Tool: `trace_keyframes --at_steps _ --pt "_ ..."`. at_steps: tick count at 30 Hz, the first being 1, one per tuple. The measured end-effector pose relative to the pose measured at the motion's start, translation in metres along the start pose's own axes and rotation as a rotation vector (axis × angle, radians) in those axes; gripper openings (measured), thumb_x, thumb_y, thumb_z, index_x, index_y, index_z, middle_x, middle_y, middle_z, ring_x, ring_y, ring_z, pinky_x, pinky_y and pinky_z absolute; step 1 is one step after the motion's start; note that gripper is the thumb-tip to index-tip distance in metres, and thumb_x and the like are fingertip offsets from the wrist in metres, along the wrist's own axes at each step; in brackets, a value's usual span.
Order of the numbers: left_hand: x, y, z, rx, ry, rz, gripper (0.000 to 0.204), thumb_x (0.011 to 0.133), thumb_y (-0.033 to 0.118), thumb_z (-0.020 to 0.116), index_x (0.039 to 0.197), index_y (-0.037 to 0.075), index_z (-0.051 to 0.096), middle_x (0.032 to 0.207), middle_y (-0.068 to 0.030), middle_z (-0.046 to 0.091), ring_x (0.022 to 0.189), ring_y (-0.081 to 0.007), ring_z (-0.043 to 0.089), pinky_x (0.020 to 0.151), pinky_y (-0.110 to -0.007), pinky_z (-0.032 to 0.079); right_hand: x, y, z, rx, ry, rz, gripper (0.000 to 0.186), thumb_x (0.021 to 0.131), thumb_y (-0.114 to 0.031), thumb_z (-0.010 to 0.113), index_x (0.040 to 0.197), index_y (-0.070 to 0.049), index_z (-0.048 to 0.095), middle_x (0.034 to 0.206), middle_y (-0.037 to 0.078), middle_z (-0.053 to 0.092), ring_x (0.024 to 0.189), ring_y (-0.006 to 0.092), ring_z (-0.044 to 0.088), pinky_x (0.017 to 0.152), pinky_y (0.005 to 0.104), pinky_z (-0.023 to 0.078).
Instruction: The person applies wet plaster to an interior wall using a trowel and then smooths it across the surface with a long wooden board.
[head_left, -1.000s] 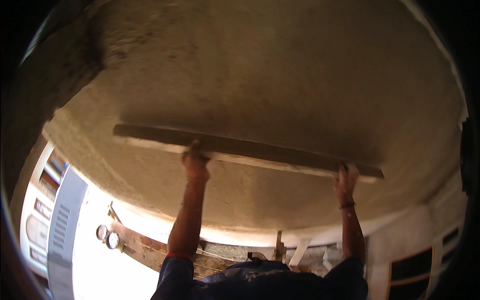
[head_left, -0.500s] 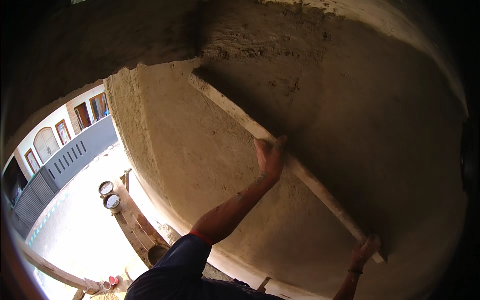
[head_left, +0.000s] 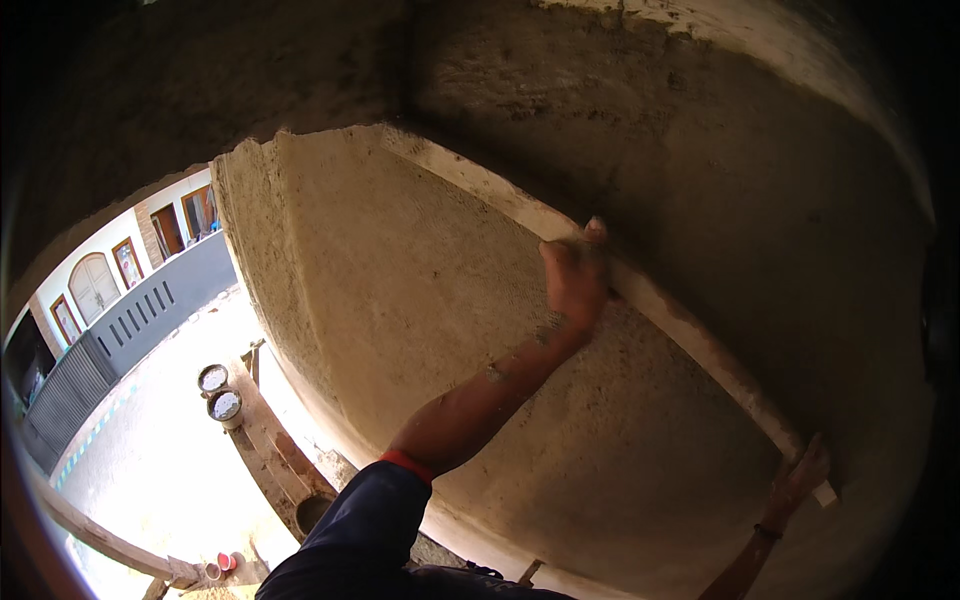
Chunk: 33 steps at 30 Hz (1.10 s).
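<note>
A long straight wooden screed board [head_left: 690,320] lies flat against a rough, freshly plastered wall surface [head_left: 420,300], running from upper left to lower right. My left hand [head_left: 575,275] grips the board near its middle, arm stretched up in a dark sleeve with a red cuff. My right hand [head_left: 800,475] holds the board's lower right end, a dark band on the wrist.
Below at left lie a wooden plank [head_left: 270,440] with two round buckets [head_left: 218,392], small red cups [head_left: 222,565], a pale sunlit ground, a grey fence [head_left: 130,330] and a building with arched doors [head_left: 95,285]. The upper wall [head_left: 650,90] is dark and unsmoothed.
The view has swung left and the board now runs steeply diagonal instead of level. Both hands have stayed on the board as it slid a little further up the plaster.
</note>
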<state>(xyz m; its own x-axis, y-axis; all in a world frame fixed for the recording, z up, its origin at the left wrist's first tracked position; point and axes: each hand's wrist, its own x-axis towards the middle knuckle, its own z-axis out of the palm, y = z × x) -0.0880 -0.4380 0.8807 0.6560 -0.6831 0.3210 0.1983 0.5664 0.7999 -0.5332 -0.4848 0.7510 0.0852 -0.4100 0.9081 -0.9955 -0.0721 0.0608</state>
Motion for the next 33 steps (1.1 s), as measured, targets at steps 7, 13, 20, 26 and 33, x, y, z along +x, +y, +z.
trace_keyframes --at_steps 7,13,20,26,33 --pt "0.000 0.004 0.004 0.022 0.060 0.035 0.062 0.082 0.046 0.059 0.101 -0.007 0.033 0.098 -0.0234 0.046 0.085 -0.0293 0.057 0.055 -0.033 0.055 0.006 -0.011 0.026 -0.081 0.091 -0.176 0.051 0.083 -0.022 0.053 0.132 -0.015 0.039 0.128 0.017 0.039 0.119 0.0381 0.035 0.101 0.0536 0.025" --pt "0.005 0.015 0.022 0.022 0.087 0.108 0.058 0.083 0.038 0.059 0.101 -0.011 0.032 0.091 -0.0237 0.049 0.086 -0.0301 0.056 0.066 -0.040 0.051 0.043 -0.009 0.000 -0.195 0.197 -0.149 0.049 0.084 -0.016 0.053 0.131 -0.014 0.041 0.129 0.016 0.039 0.117 0.0369 0.037 0.096 0.0513 0.030" --pt "0.013 0.052 0.044 0.058 0.129 0.137 0.053 0.084 0.030 0.056 0.102 -0.013 0.030 0.093 -0.0300 0.050 0.091 -0.0339 0.057 0.066 -0.038 0.052 0.090 -0.036 -0.044 -0.031 0.214 -0.120 0.050 0.085 -0.009 0.053 0.133 -0.016 0.040 0.127 0.016 0.040 0.118 0.0352 0.037 0.097 0.0475 0.032" --pt "0.043 0.042 0.052 0.195 0.059 0.230 0.051 0.085 0.029 0.055 0.104 -0.012 0.029 0.097 -0.0315 0.049 0.086 -0.0345 0.059 0.066 -0.037 0.055 0.128 -0.024 -0.054 -0.076 0.192 -0.161 0.046 0.090 -0.018 0.049 0.134 -0.017 0.038 0.129 0.014 0.042 0.122 0.0347 0.034 0.101 0.0472 0.028" --pt "0.014 0.073 0.061 -0.110 0.089 0.072 0.050 0.084 0.028 0.057 0.104 -0.010 0.030 0.093 -0.0276 0.052 0.083 -0.0331 0.060 0.065 -0.037 0.054 0.146 0.000 -0.051 -0.142 0.274 -0.259 0.047 0.091 -0.032 0.046 0.135 -0.019 0.037 0.128 0.012 0.043 0.118 0.0342 0.040 0.098 0.0484 0.033"
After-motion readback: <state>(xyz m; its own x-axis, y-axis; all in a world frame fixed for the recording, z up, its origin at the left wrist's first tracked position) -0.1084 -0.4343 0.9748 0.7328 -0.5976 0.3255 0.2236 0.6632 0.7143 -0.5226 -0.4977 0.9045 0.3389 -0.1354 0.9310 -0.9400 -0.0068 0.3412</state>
